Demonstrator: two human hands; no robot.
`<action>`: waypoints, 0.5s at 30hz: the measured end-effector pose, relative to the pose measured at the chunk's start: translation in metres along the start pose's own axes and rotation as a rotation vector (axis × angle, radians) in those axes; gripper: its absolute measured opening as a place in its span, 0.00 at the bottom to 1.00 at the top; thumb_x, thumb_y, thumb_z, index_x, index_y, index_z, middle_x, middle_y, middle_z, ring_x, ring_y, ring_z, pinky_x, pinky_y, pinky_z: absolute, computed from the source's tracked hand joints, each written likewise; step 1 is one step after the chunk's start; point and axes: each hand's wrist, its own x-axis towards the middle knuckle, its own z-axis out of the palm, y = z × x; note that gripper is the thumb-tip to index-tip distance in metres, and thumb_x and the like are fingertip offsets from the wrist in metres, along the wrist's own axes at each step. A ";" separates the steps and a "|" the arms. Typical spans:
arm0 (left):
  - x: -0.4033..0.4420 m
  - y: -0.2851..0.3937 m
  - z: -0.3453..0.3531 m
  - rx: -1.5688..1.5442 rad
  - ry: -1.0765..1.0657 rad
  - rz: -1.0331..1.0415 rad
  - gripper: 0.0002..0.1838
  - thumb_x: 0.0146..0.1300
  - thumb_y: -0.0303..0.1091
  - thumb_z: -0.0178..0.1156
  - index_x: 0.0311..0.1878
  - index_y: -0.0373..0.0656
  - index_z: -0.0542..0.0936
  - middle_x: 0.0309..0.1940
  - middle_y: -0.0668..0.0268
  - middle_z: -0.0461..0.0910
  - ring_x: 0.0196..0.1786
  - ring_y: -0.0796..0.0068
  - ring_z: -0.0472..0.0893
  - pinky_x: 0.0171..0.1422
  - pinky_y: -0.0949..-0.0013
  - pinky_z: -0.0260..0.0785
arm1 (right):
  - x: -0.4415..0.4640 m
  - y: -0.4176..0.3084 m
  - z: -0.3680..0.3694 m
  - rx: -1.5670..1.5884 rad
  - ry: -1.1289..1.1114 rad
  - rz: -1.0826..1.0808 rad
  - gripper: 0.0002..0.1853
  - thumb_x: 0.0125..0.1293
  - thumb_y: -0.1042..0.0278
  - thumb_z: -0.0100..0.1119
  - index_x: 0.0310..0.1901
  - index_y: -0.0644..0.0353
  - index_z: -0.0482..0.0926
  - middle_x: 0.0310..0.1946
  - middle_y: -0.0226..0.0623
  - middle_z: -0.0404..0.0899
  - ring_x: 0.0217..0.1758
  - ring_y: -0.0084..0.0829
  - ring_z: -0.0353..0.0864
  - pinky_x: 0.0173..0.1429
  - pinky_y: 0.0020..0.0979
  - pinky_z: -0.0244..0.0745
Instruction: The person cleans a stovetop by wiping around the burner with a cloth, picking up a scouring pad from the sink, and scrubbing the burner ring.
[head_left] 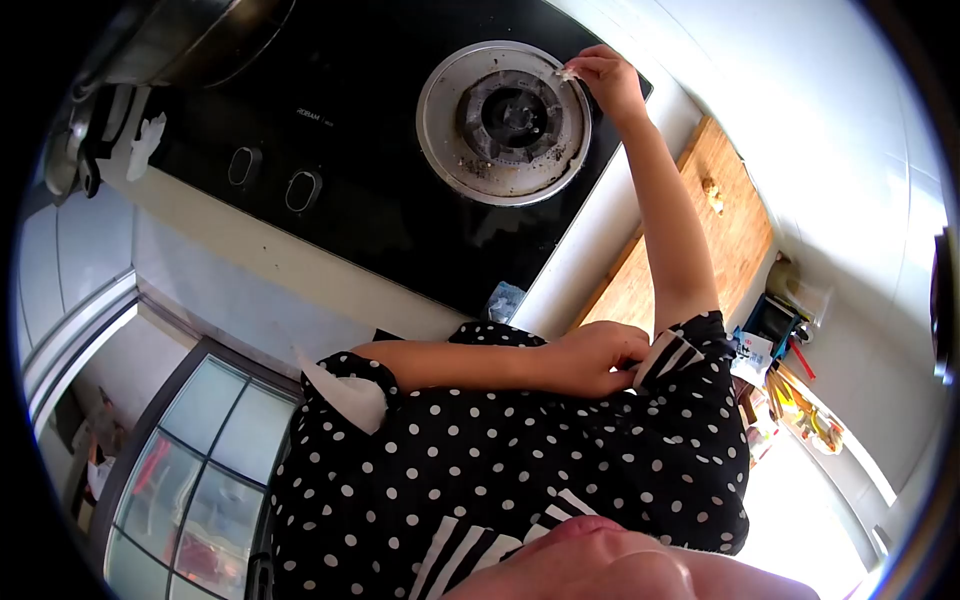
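Note:
My right hand reaches over the gas burner, fingers pinched on a small crumpled piece of tissue at the outer rim of the burner's metal drip tray. Dark specks and brown stains mark the tray around the black burner head. Across my body, my left hand is closed at the striped cuff of my right sleeve, its fingers gripping the fabric edge. My fingertips there are partly hidden.
A large metal pot stands on the hob at upper left, near a crumpled white tissue. Two knobs face me. On the right lie a wooden cutting board with a ginger-like piece, and a bluish plastic packet.

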 end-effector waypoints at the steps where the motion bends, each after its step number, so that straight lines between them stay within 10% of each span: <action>1: -0.001 0.002 -0.003 0.015 0.016 0.040 0.07 0.55 0.28 0.58 0.38 0.40 0.79 0.31 0.62 0.75 0.34 0.68 0.76 0.41 0.68 0.68 | -0.002 0.000 -0.001 0.002 0.028 -0.022 0.05 0.57 0.71 0.62 0.35 0.56 0.84 0.37 0.32 0.79 0.36 0.28 0.79 0.42 0.28 0.75; 15: -0.001 0.001 0.006 0.009 -0.031 -0.006 0.07 0.53 0.27 0.58 0.35 0.37 0.78 0.29 0.59 0.76 0.34 0.61 0.76 0.40 0.67 0.67 | -0.017 0.011 -0.005 0.066 -0.049 0.089 0.05 0.53 0.68 0.61 0.32 0.50 0.85 0.36 0.32 0.78 0.42 0.35 0.77 0.46 0.31 0.73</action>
